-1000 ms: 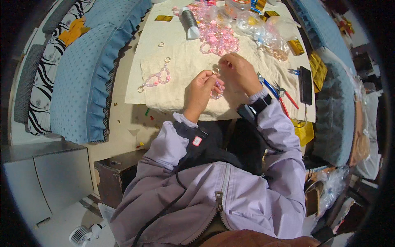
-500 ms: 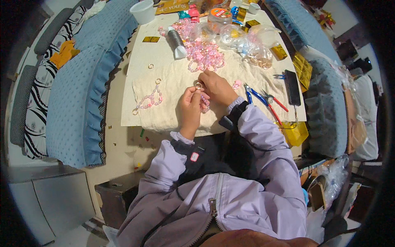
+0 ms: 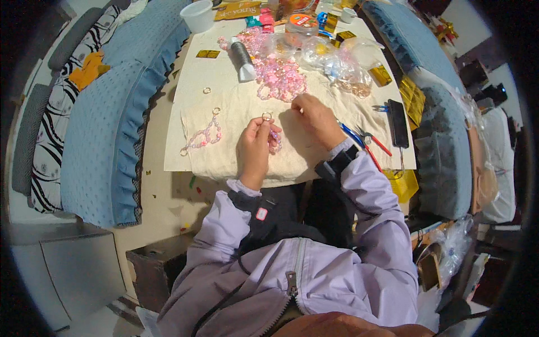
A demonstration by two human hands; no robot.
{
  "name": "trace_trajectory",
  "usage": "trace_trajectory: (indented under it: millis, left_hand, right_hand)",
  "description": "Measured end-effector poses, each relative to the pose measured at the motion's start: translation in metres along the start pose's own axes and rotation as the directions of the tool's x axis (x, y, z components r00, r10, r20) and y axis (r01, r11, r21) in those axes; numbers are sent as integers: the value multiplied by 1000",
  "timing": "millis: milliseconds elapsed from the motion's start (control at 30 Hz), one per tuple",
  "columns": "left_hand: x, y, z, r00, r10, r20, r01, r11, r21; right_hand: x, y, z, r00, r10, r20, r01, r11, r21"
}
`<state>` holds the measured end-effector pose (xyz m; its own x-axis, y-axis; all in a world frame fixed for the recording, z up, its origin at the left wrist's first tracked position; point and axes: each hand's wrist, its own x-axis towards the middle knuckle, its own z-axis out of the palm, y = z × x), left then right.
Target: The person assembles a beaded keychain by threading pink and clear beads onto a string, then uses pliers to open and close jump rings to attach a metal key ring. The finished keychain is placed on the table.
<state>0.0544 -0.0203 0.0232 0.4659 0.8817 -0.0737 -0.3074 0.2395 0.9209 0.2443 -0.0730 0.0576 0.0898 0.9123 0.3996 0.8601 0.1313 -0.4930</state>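
Note:
Pinched in my left hand (image 3: 255, 145) is a gold-coloured ring clasp (image 3: 266, 116), and a strand of pink and lilac beads (image 3: 274, 136) hangs under my fingers. My right hand (image 3: 319, 122) is a little to the right, above the cloth, its fingers drawn together; whatever they hold is too small or hidden. A beaded strap (image 3: 205, 136) with a gold ring at each end lies on the cloth at left. Beyond my hands is a heap of pink bead strands (image 3: 281, 77). Blue-handled pliers (image 3: 351, 135) and red-handled pliers (image 3: 377, 141) lie beside my right wrist.
A grey spool (image 3: 241, 59) lies by the heap, near clear plastic bags (image 3: 337, 56). A loose gold ring (image 3: 206, 90) rests at left. A phone (image 3: 398, 123) lies at the right edge, above a yellow basket (image 3: 403, 184). Far left stands a white tub (image 3: 197, 18).
My right hand has moved away from the left, to the right. My left hand has shifted slightly left, still pinching the ring. The small pink piece near my right wrist is out of sight.

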Motion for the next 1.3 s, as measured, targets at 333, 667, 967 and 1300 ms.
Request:
trace_trajectory:
  millis: [333,667,967,1300]
  left_hand:
    - [15,12,-19,996,66,-52,-60,991,118]
    - [13,13,-15,995,62,-83,-55,995,88]
    - [14,4,-15,992,66,-112,-57,995,79]
    - [14,-3,-19,992,103,-70,-94,987,128]
  right_hand:
    - [142,95,11,995,20,-102,-35,988,-148]
    - [200,169,58,994,86,-62,-105,889,-447]
    - [206,184,56,963,258,73,-206,888,-412]
    - [210,170,57,985,170,40,-141,910,-391]
